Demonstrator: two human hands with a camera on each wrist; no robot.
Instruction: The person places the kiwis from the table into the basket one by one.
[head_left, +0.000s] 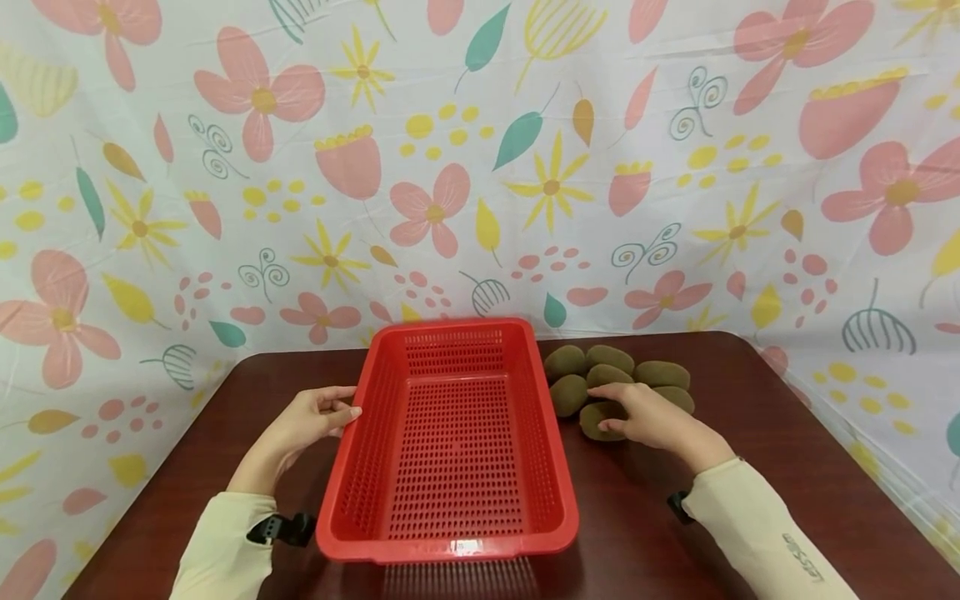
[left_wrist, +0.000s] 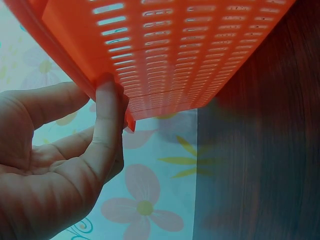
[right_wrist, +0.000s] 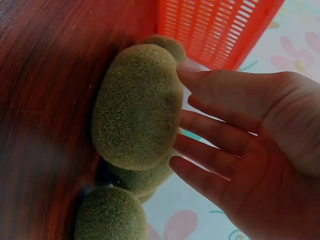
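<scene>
A red plastic basket (head_left: 446, 550) with slotted walls and a perforated bottom lies in the middle of the table, nothing inside it. At its left rim my left hand (head_left: 309, 419) grips the edge between thumb and fingers. In the left wrist view the thumb and bent index finger meet the rim (left_wrist: 60, 50). To the basket's right sits a cluster of several brown, fuzzy kiwis (head_left: 566, 396). Over the nearest kiwi (right_wrist: 137, 107) hovers my right hand (head_left: 651, 414). Its thumb tip touches that kiwi's edge, while the other fingers stay nearly straight beside it.
The dark brown wooden table (head_left: 757, 400) extends on both sides of the basket. A white curtain with a floral print (head_left: 465, 192) hangs close behind the table's back edge. Black straps (head_left: 285, 529) circle both wrists.
</scene>
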